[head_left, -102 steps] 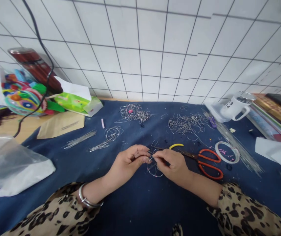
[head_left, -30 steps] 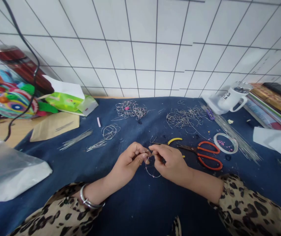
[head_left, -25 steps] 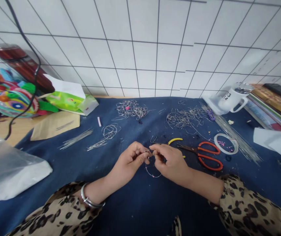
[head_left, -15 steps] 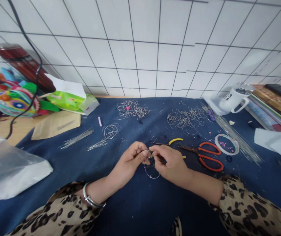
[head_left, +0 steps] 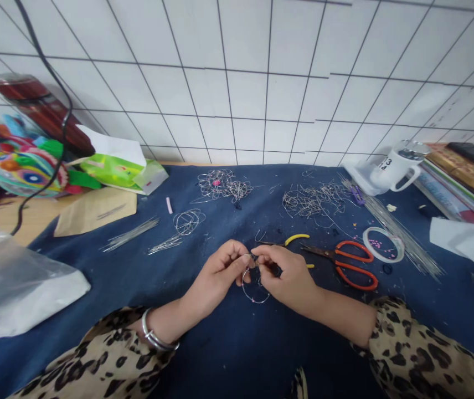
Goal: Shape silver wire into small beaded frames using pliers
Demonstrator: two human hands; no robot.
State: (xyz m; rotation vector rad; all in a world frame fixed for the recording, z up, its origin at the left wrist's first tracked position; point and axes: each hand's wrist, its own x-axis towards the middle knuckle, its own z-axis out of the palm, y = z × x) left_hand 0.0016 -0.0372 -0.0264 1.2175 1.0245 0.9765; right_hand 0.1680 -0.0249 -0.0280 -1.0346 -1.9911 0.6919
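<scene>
Between my two hands hangs a thin wire ring (head_left: 254, 301) with small pink beads spaced along it. My left hand (head_left: 228, 263) pinches its upper part between thumb and forefinger. My right hand (head_left: 284, 271) grips the same ring from the other side, fingertips almost touching the left ones. The spot where the fingertips meet is mostly hidden. Just behind my right hand lie yellow-handled pliers (head_left: 297, 238), partly covered by it. Orange-handled scissors (head_left: 354, 260) lie to the right, beside a round white lid (head_left: 401, 252) with loose pink beads in it.
Tangled wire pieces (head_left: 314, 199) and wire rings with pink beads (head_left: 224, 185) lie at the back of the blue cloth (head_left: 204, 354). Straight wires (head_left: 407, 235) stretch along the right. A white mug (head_left: 395, 166) stands back right; a plastic bag (head_left: 25, 282) lies left.
The bead ring has shifted very slightly to the left and down below my fingers. Both hands keep nearly the same place and grip.
</scene>
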